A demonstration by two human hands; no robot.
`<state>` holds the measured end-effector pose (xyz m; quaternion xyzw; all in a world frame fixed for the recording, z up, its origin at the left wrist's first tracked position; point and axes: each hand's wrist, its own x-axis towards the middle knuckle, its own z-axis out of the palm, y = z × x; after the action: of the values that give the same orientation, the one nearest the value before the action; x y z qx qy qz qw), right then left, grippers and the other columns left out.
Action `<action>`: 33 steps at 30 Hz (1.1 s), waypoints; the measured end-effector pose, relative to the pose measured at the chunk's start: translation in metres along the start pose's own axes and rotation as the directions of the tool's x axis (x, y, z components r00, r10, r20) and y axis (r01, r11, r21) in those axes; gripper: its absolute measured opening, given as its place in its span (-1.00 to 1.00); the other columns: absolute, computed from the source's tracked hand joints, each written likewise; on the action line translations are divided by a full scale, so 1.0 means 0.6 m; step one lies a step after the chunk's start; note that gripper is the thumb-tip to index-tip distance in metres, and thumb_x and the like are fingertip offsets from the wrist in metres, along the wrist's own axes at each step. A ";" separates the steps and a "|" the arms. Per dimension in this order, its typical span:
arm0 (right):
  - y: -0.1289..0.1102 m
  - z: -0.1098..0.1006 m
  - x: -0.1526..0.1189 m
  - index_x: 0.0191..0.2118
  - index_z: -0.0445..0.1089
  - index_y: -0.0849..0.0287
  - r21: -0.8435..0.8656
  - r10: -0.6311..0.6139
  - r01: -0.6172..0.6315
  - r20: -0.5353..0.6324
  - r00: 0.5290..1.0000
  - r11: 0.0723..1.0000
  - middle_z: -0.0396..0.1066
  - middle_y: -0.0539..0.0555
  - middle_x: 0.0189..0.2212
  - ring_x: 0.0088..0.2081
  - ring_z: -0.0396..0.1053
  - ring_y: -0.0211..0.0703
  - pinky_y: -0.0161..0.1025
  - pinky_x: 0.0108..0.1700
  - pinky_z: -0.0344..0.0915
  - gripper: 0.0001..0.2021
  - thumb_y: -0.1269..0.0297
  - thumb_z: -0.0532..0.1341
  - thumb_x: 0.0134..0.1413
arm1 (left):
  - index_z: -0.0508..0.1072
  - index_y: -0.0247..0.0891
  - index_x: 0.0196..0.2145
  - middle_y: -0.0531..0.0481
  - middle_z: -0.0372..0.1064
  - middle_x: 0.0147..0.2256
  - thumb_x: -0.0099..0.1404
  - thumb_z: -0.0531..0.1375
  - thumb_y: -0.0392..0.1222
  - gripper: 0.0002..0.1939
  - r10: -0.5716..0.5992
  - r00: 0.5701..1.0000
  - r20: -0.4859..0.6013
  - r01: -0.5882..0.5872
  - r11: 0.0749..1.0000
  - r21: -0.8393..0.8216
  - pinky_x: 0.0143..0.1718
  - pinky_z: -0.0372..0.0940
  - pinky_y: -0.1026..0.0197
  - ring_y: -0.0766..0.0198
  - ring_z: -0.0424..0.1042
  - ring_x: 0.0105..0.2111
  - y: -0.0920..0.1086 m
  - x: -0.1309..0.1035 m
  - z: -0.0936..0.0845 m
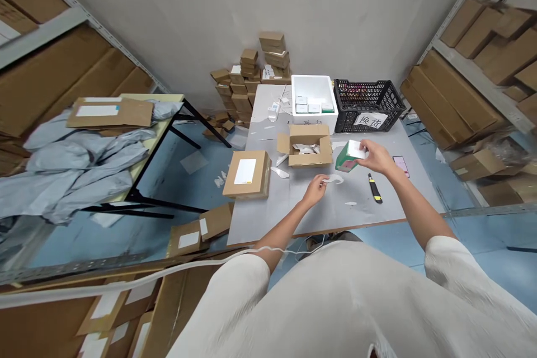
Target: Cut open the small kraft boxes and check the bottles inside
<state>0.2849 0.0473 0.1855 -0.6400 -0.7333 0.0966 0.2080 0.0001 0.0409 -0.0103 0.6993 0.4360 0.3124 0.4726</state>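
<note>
Our grey worktop (pixel 272 207) bears a black plastic crate (pixel 346 121) and an open cardboard box (pixel 308 160). Beside that box, our right hand (pixel 376 158) has its grip clamped on a tilted green-and-white carton (pixel 346 158); our left hand (pixel 314 192) pinches a curled white strip (pixel 333 178).

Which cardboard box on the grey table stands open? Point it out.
The carton before the white bin, flaps spread; the labelled box to its left is closed.

Smooth card ctn (pixel 344 160), ppr-like strip (pixel 334 178), matt cardbd box (pixel 309 159), foam bin (pixel 298 119), plast. crate (pixel 346 118)
</note>
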 end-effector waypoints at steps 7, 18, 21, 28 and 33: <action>0.020 -0.031 0.144 -0.07 0.37 0.01 -0.014 -0.089 0.088 -0.129 0.988 0.996 0.52 0.06 -0.19 -0.21 0.43 0.05 -0.17 -0.20 0.28 -0.63 0.09 0.42 0.04 | 0.60 -0.15 0.05 -0.16 0.51 0.17 0.48 0.11 -0.32 -0.68 0.056 0.997 -0.061 -0.056 0.998 0.000 0.02 0.53 0.06 0.11 0.57 0.05 0.008 0.027 -0.022; 0.053 0.054 0.439 0.08 0.32 0.03 0.013 -0.175 0.185 -0.270 0.947 0.983 0.47 0.13 -0.05 -0.06 0.39 0.09 -0.04 -0.01 0.36 -0.63 0.09 0.33 0.23 | 0.58 -0.15 0.02 -0.16 0.54 0.13 0.50 0.08 -0.32 -0.69 0.114 0.970 -0.216 -0.103 0.993 0.063 0.17 0.48 0.00 0.09 0.54 0.13 0.003 0.111 -0.080; 0.062 0.092 0.505 0.13 0.32 0.04 0.028 -0.185 0.200 -0.271 0.945 0.979 0.45 0.19 0.01 0.02 0.37 0.17 0.05 0.07 0.37 -0.62 0.07 0.31 0.29 | 0.58 -0.15 0.03 -0.16 0.55 0.12 0.50 0.07 -0.33 -0.68 0.107 0.971 -0.215 -0.092 0.993 0.075 0.20 0.47 -0.01 0.07 0.53 0.16 -0.001 0.125 -0.084; 0.083 0.216 0.613 0.13 0.31 0.05 0.125 -0.166 0.186 -0.152 0.974 0.975 0.45 0.23 0.04 0.08 0.37 0.27 0.17 0.12 0.38 -0.56 0.00 0.36 0.27 | 0.59 -0.13 0.06 -0.15 0.54 0.14 0.53 0.06 -0.30 -0.66 0.033 0.979 -0.200 -0.013 0.995 0.103 0.22 0.46 -0.03 0.06 0.52 0.18 -0.005 0.134 -0.095; 0.100 0.309 0.645 0.08 0.33 0.06 0.193 -0.165 0.157 0.025 0.986 0.969 0.47 0.22 -0.04 0.02 0.40 0.27 0.19 0.08 0.40 -0.54 -0.07 0.36 0.22 | 0.59 -0.13 0.09 -0.17 0.54 0.15 0.54 0.04 -0.30 -0.63 -0.018 0.979 -0.204 0.037 0.996 0.087 0.27 0.45 -0.06 0.06 0.50 0.21 -0.015 0.122 -0.099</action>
<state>0.2230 0.4587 0.0651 -0.5535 -0.7744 0.1620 0.2602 -0.0220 0.1320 0.0045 0.6782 0.5052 0.3555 0.3980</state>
